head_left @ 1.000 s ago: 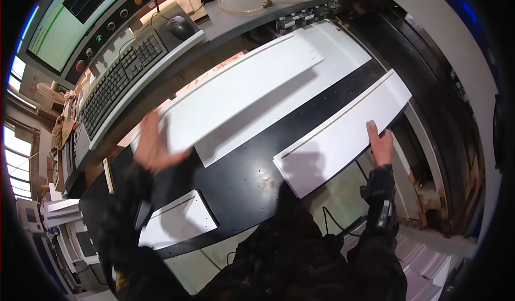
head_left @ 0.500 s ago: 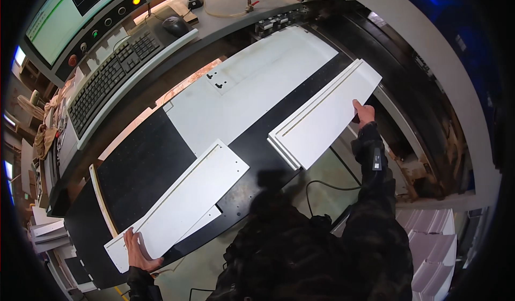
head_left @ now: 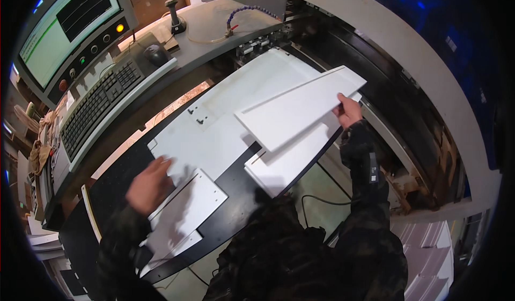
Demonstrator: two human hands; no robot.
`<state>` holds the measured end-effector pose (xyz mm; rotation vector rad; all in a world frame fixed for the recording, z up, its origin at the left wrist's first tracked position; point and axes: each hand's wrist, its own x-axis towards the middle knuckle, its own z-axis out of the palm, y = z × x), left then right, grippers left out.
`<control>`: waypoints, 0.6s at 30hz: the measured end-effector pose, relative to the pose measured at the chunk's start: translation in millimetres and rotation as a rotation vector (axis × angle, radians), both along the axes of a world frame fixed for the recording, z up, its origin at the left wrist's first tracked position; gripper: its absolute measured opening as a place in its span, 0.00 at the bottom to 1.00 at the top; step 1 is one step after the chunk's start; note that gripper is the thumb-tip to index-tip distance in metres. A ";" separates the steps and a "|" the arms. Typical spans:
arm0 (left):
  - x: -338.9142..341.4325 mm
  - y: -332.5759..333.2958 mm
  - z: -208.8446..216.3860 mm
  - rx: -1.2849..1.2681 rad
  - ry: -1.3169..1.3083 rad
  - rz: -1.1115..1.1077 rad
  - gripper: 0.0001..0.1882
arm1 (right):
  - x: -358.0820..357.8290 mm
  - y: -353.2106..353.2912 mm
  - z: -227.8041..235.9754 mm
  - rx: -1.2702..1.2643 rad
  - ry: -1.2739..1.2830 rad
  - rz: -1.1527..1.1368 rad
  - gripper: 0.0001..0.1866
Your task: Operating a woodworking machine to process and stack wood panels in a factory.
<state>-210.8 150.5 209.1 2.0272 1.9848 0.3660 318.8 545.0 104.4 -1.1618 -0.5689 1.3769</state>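
My right hand (head_left: 350, 111) grips the right end of a white grooved panel (head_left: 300, 105), which is raised and tilted. Beneath it, another white panel (head_left: 292, 159) lies on the black machine table (head_left: 236, 191). My left hand (head_left: 150, 185), blurred by motion, is in the air with its fingers apart and nothing in them. Under my left hand and forearm lies a white panel (head_left: 201, 199) with small holes at its right end, partly hidden. The edge of a further white piece (head_left: 188, 242) shows below it.
A large white board (head_left: 225, 108) with dark cutouts lies behind the panels. Farther back are a keyboard (head_left: 102, 105), a mouse (head_left: 155, 55), a monitor (head_left: 64, 38) and a handheld scanner (head_left: 174, 19). A dark cable (head_left: 324, 197) hangs near my body; machine framing (head_left: 375, 54) borders the right.
My right hand has lifted the upper panel off the one beneath and moved it leftward. My left hand has let go of the left panel and risen forward. The head view has shifted.
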 end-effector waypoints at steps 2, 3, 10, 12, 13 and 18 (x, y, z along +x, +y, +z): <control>45.0 115.7 -65.4 -0.051 -0.109 -0.212 0.27 | -3.3 54.4 -16.3 0.044 0.019 0.141 0.09; 61.7 158.4 -101.4 -0.121 -0.167 -0.225 0.28 | -41.0 68.7 -19.2 0.035 0.059 0.135 0.09; 160.5 345.1 -165.3 -0.314 0.167 -0.194 0.58 | -102.6 170.7 -37.1 -0.001 0.144 0.211 0.13; 171.5 372.3 -177.1 -0.237 0.170 -0.170 0.55 | -107.1 199.5 -51.2 -0.002 0.108 0.252 0.14; 177.2 390.2 -183.3 -0.190 0.180 -0.121 0.52 | -111.1 213.8 -56.5 -0.011 0.116 0.239 0.15; 217.0 455.1 -190.3 -0.090 0.191 0.020 0.45 | -130.3 255.7 -84.8 -0.089 0.071 0.260 0.15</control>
